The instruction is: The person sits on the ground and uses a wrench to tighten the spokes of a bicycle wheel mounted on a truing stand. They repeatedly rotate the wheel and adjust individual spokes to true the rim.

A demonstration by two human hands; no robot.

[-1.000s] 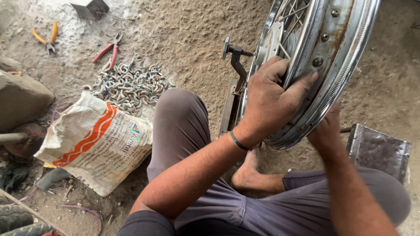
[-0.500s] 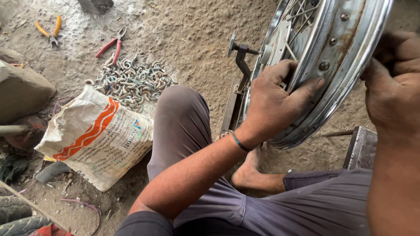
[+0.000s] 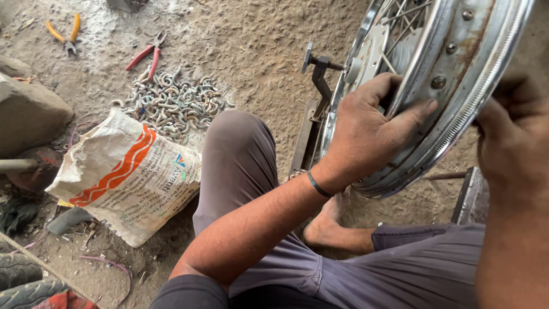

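Note:
A rusty spoked metal wheel rim (image 3: 457,74) stands upright on a metal stand (image 3: 317,86) in front of me. My left hand (image 3: 372,134) grips the rim's near edge, fingers curled inside among the spokes and thumb across the outer face. My right hand (image 3: 512,137) is close to the camera at the right, against the rim's outer side; whether it holds anything is hidden. My bare foot (image 3: 329,223) rests on the ground under the wheel.
On the dirt floor lie a white and orange sack (image 3: 128,177), a pile of small metal links (image 3: 168,103), red-handled pliers (image 3: 146,57) and orange-handled pliers (image 3: 66,34). A large stone (image 3: 28,114) sits at left, a metal box (image 3: 472,197) at right.
My right hand rose from below the rim to its outer side, near the camera. The view moved closer to the wheel. My left hand kept its grip on the rim.

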